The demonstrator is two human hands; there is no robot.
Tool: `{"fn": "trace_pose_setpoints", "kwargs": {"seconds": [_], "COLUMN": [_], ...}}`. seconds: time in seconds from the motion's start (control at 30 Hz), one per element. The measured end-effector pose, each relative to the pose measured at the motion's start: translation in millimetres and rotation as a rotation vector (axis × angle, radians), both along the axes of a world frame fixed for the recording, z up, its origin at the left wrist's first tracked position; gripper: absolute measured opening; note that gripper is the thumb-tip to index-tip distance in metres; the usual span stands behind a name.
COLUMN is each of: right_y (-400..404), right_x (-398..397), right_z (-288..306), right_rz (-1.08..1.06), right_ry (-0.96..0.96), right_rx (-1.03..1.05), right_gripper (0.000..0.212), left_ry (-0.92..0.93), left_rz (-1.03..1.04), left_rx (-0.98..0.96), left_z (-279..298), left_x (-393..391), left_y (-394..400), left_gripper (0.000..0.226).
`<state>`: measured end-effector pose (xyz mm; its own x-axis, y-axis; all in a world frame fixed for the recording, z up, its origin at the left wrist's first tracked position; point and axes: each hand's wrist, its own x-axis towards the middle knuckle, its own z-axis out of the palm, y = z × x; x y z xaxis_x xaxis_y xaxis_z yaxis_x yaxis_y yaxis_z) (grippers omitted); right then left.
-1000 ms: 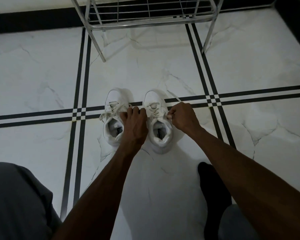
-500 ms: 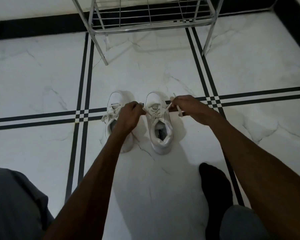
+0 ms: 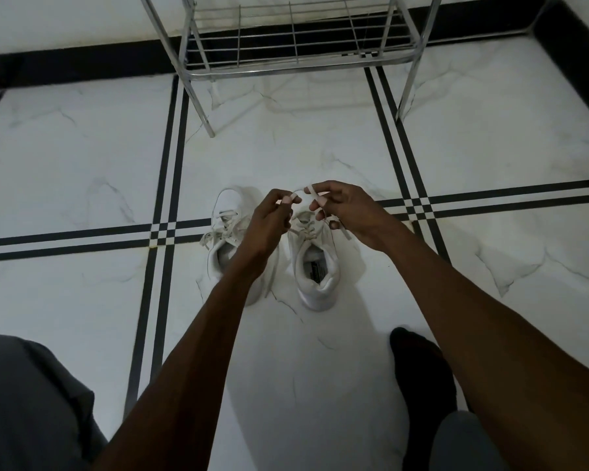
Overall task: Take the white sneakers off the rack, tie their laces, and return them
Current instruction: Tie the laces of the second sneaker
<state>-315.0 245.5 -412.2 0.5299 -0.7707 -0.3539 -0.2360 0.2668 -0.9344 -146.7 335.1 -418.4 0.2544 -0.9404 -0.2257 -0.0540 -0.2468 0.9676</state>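
Two white sneakers point(image 3: 276, 253) side by side on floor point(image 3: 82, 164), left hand point(image 3: 269, 220) and right hand point(image 3: 349, 212) each pinching right sneaker's laces point(image 3: 315, 198), rack point(image 3: 296, 45) far behind

Dim room, tiled floor.
White marble-look floor point(image 3: 82, 158) with black double-line grid; black skirting point(image 3: 65, 61) under white wall point(image 3: 48, 18).

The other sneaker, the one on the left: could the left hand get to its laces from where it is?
Probably yes. The left hand hovers right beside the left sneaker, whose laces lie loose on top with nothing covering them. But that hand is busy pinching the right sneaker's lace, so it must let go first.
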Motion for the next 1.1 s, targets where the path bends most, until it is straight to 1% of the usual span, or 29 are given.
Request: {"fn": "trace_pose_setpoints", "kwargs": {"seconds": [0.1,0.17,0.27,0.37,0.47,0.53,0.67,0.77,0.83,0.9,0.97,1.03,1.1], "right_y": [1,0,0,0,-1,-1,-2,-2,1,4,6,6,5], "right_x": [1,0,1,5,9,10,7,7,10,16,19,20,17], "right_z": [-1,-1,-3,-8,-14,-16,-15,-11,-9,-10,-13,-17,-17], "right_rz": [0.047,0.076,0.022,-0.094,-0.142,-0.106,0.046,0.109,0.062,-0.060,-0.163,-0.190,-0.184], "right_ry": [0.051,0.084,0.106,0.126,0.139,0.119,0.019,-0.025,-0.006,0.035,0.055,0.039,0.027], "right_rx": [-0.021,-0.034,-0.025,0.006,-0.011,-0.025,0.030,0.037,-0.013,-0.061,-0.010,0.075,0.104], "right_gripper": [0.043,0.047,0.037,0.029,0.022,0.023,0.025,0.031,0.032,0.030,0.028,0.026,0.025], "left_ry": [-0.111,-0.188,-0.323,-0.428,-0.367,-0.319,-0.330,-0.365,-0.362,-0.342,-0.290,-0.194,-0.108], "left_rz": [-0.063,-0.110,-0.149,-0.155,-0.090,-0.037,0.009,0.004,-0.002,-0.014,-0.029,-0.021,0.006], "left_rx": [-0.029,-0.039,-0.044,-0.045,-0.066,-0.058,-0.001,-0.013,-0.023,-0.021,-0.014,0.003,0.010], "left_z": [-7,-10,-13,-11,-8,-8,-16,-16,-17,-19,-22,-22,-24], "left_x": [2,2,2,-1,-5,-6,-7,-6,-6,-6,-6,-7,-5], "left_y": [0,-1,-5,-5,-3,-3,-6,-7,-7,-7,-7,-6,-3], "left_gripper": [0.025,0.033,0.042,0.036,0.019,0.016,0.030,0.042,0.046,0.050,0.052,0.047,0.046]}}
